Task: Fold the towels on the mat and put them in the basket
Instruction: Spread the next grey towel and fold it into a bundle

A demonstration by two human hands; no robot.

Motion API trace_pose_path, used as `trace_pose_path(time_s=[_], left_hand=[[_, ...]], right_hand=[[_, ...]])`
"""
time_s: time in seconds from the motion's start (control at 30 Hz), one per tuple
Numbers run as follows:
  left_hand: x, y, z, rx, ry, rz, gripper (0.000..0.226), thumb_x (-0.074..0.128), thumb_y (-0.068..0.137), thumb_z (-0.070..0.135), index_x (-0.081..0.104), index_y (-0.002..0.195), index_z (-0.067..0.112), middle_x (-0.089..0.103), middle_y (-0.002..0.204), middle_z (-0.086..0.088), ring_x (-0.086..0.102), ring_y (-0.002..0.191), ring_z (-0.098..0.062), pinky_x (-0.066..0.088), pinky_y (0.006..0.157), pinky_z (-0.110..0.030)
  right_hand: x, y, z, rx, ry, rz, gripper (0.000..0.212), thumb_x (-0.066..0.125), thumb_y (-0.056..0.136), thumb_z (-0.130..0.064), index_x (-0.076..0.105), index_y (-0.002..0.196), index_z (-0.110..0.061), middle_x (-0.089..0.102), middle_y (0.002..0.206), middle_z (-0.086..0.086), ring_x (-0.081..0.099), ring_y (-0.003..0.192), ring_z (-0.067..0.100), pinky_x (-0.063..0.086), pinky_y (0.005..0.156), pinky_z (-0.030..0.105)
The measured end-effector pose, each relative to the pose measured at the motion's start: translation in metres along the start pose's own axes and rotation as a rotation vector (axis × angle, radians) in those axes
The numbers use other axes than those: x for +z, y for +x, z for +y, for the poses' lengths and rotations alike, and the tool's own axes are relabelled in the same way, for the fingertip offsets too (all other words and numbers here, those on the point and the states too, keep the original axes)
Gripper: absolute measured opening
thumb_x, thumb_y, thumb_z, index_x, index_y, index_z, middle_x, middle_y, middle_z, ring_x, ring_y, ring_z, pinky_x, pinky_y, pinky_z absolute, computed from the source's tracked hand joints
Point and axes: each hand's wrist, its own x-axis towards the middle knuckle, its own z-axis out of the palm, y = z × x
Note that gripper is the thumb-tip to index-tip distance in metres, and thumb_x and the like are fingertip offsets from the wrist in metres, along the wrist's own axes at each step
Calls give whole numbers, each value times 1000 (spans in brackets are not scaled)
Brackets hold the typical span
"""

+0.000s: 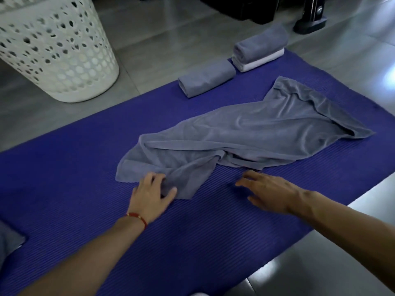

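A rumpled grey towel (245,133) lies spread across the middle of the purple mat (85,167). My left hand (151,193) rests on the towel's near corner, thumb and fingers around a fold of cloth. My right hand (271,193) hovers flat over the mat just in front of the towel's near edge, fingers straight, holding nothing. A folded grey towel (206,79) lies at the mat's far edge. Beside it a folded grey towel (259,44) sits stacked on a folded white towel (260,61). The white perforated basket (53,50) stands on the floor at the far left.
Grey tiled floor (171,33) surrounds the mat. A dark stand base (311,24) and dark furniture sit at the far right. A piece of grey cloth (8,242) shows at the left edge on the mat.
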Motion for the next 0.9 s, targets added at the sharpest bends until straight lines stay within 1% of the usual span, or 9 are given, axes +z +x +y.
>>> trace_pose_path(time_s=[0.1, 0.2, 0.3, 0.43, 0.5, 0.57, 0.67, 0.8, 0.9], left_hand=[[18, -14, -4, 34, 44, -12, 54, 72, 88, 46, 56, 131, 18, 62, 120, -3, 58, 112, -27, 51, 92, -50], [6, -9, -6, 109, -29, 128, 30, 74, 85, 11, 63, 112, 17, 61, 96, -2, 62, 84, -29, 55, 73, -47], [-18, -12, 1, 269, -81, 211, 31, 74, 79, -2, 64, 102, 16, 51, 91, 1, 54, 73, -22, 47, 63, -35], [-43, -33, 20, 500, -100, 176, 19, 63, 80, 15, 70, 97, 16, 61, 114, 4, 58, 103, -14, 45, 92, -28], [-50, -41, 26, 536, -144, 75, 21, 56, 80, 18, 70, 96, 17, 66, 111, 7, 59, 107, -9, 38, 102, -21], [-59, -46, 24, 525, -167, -50, 20, 54, 80, 18, 67, 95, 19, 66, 100, 10, 61, 98, -9, 42, 97, -22], [-75, -55, 4, 472, -49, -292, 14, 54, 78, 20, 57, 90, 27, 60, 91, 16, 56, 87, -7, 47, 85, -29], [-83, -73, -42, 348, 57, -389, 25, 61, 73, 18, 44, 78, 35, 53, 81, 19, 51, 76, 0, 42, 68, -27], [-67, -95, -62, 244, 86, -463, 27, 61, 71, 25, 39, 77, 41, 51, 85, 21, 50, 80, 0, 42, 71, -28]], right_hand=[[0, 8, -2, -33, -19, -6, 56, 51, 104, -34, 31, 156, -32, 30, 156, -6, 47, 137, 19, 49, 104, 37], [-4, 13, -1, -56, -52, 12, 56, 52, 103, -34, 32, 156, -32, 33, 153, -7, 49, 134, 19, 50, 102, 37], [-10, 19, 1, -48, -74, 72, 62, 55, 101, -33, 28, 157, -29, 35, 153, -3, 51, 133, 23, 49, 103, 40], [-16, 30, -14, -12, 56, 163, 88, 69, 94, -40, 10, 160, -32, 23, 158, 1, 49, 135, 28, 50, 104, 47], [-13, 39, -26, -4, 60, 145, 94, 72, 90, -47, 9, 159, -35, 17, 159, 2, 45, 136, 30, 52, 102, 51], [-5, 53, -38, 27, 31, 101, 84, 70, 88, -54, 23, 155, -34, 25, 155, 2, 43, 135, 31, 50, 102, 53], [0, 70, -55, 93, 23, 85, 44, 59, 95, -47, 54, 131, -21, 50, 138, 5, 49, 128, 30, 46, 104, 45], [0, 82, -79, 73, -20, 147, 36, 49, 98, -36, 51, 123, -11, 65, 120, 12, 60, 115, 34, 50, 92, 44], [11, 80, -84, 15, -112, 87, 40, 49, 97, -33, 45, 130, -10, 59, 127, 11, 56, 120, 33, 50, 95, 48]])
